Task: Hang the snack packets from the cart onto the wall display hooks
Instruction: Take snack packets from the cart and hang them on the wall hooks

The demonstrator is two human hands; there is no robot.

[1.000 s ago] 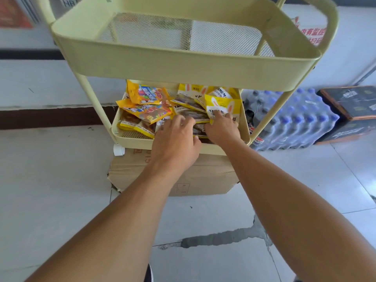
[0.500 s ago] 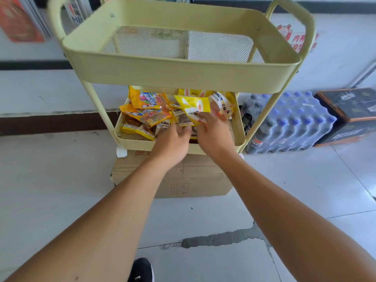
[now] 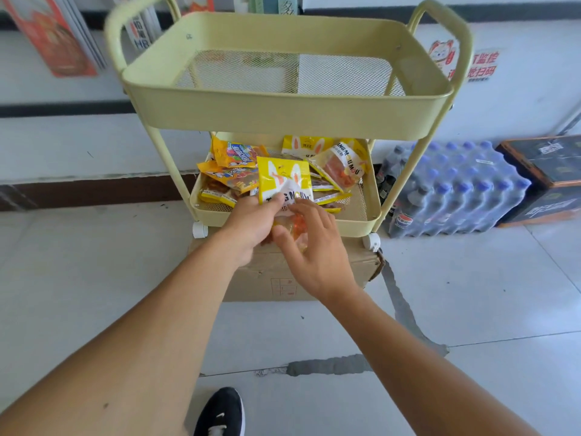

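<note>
A pale yellow two-tier cart (image 3: 283, 118) stands in front of me. Its lower tray (image 3: 361, 223) holds several yellow and orange snack packets (image 3: 234, 169). My left hand (image 3: 250, 225) grips a yellow and white packet with rabbit ears (image 3: 284, 180), lifted just in front of the lower tray. My right hand (image 3: 309, 243) meets it from the right, fingers curled around the packet's clear lower part, which shows orange sweets. No display hooks are in view.
The cart's mesh top tray (image 3: 283, 73) has nothing in it. A cardboard box (image 3: 283, 278) sits under the cart. Shrink-wrapped bottles (image 3: 456, 190) and dark cartons (image 3: 547, 171) stand at the right. Red posters (image 3: 53, 36) lean on the wall.
Both hands have drawn back out of the lower tray, bringing a rabbit-ear packet up and toward me. The view has tilted up a little.
</note>
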